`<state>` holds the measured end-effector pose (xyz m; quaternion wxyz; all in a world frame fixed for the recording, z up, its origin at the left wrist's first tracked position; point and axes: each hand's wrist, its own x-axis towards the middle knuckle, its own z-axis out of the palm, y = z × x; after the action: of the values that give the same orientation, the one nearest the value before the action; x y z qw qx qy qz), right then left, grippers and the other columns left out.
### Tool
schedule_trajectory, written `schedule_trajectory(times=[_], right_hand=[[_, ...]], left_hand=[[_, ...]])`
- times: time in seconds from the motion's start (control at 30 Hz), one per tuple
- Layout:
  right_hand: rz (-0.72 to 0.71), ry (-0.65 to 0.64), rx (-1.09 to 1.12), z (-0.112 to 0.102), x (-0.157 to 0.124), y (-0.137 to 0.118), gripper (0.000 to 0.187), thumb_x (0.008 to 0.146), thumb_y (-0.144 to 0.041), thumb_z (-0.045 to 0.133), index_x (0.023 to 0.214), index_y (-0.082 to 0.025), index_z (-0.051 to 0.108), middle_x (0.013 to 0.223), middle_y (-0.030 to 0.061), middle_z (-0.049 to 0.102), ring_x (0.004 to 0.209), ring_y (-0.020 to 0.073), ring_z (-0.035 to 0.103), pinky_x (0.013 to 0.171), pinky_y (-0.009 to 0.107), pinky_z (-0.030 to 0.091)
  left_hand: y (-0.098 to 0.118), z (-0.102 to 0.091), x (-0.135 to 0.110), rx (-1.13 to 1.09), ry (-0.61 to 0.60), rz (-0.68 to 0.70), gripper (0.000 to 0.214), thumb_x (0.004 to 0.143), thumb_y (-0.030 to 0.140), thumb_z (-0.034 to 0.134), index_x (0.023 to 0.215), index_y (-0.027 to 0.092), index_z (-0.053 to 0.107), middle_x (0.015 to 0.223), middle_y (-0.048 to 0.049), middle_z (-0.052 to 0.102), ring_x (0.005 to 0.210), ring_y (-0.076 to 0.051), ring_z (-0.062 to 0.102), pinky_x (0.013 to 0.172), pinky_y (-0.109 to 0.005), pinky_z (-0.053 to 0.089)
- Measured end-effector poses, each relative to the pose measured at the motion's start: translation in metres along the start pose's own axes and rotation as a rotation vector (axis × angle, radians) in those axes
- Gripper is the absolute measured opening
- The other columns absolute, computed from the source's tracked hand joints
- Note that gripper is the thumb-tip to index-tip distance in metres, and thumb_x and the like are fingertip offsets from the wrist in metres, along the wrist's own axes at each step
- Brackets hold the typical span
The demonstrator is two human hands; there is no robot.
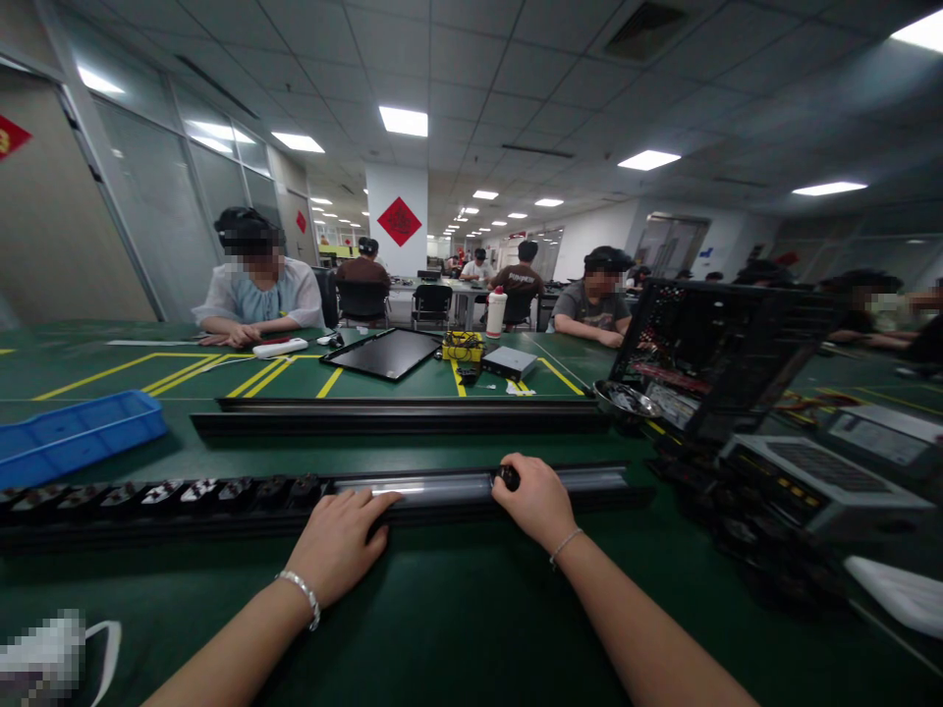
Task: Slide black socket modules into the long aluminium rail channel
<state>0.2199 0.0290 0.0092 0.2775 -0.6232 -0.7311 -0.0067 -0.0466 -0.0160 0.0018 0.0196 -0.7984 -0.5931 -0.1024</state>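
Observation:
A long black rail (442, 511) lies across the green table, with a shiny grey strip along its channel. Several black socket modules (198, 491) with metal prongs sit in a row on its left part. My left hand (343, 545) rests on the rail just right of that row, thumb and index finger apart. Farther right, my right hand (534, 501) has its fingers curled round a small black piece (507, 477) at the rail's channel. The fingers partly cover this piece, and its exact kind cannot be made out.
Another pair of black rails (398, 422) lies beyond. A blue tray (81, 432) is at left. On the right stand an open computer case (707, 363) and a power supply (817, 481). A flat black panel (383, 352) lies farther back; people sit across the table.

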Motion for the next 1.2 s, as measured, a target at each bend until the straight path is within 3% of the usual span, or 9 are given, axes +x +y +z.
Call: schedule_trajectory(times=[0.3,1.2], right_hand=[[0.021,0.012,-0.038,-0.0007,-0.0011,-0.0024,0.017,0.078,-0.038,0.051,0.081,-0.022,0.057,0.079,0.0017,0.061,0.08,0.0163,0.054,0.072,0.026,0.035],[0.063,0.003,-0.059,0.0007,0.0013,-0.0046,0.012,0.075,-0.032,0.051,0.079,-0.022,0.056,0.077,0.0022,0.059,0.08,0.0165,0.053,0.071,0.026,0.035]], left_hand=[[0.0008,-0.0006,-0.0009,-0.007,-0.001,-0.014,0.04,0.081,0.028,0.043,0.12,0.031,0.051,0.097,-0.0027,0.061,0.094,-0.021,0.053,0.08,-0.034,0.033],[0.0012,-0.0022,-0.0005,-0.009,-0.025,-0.019,0.041,0.081,0.027,0.043,0.121,0.03,0.051,0.098,-0.0037,0.061,0.094,-0.021,0.053,0.08,-0.035,0.034]])
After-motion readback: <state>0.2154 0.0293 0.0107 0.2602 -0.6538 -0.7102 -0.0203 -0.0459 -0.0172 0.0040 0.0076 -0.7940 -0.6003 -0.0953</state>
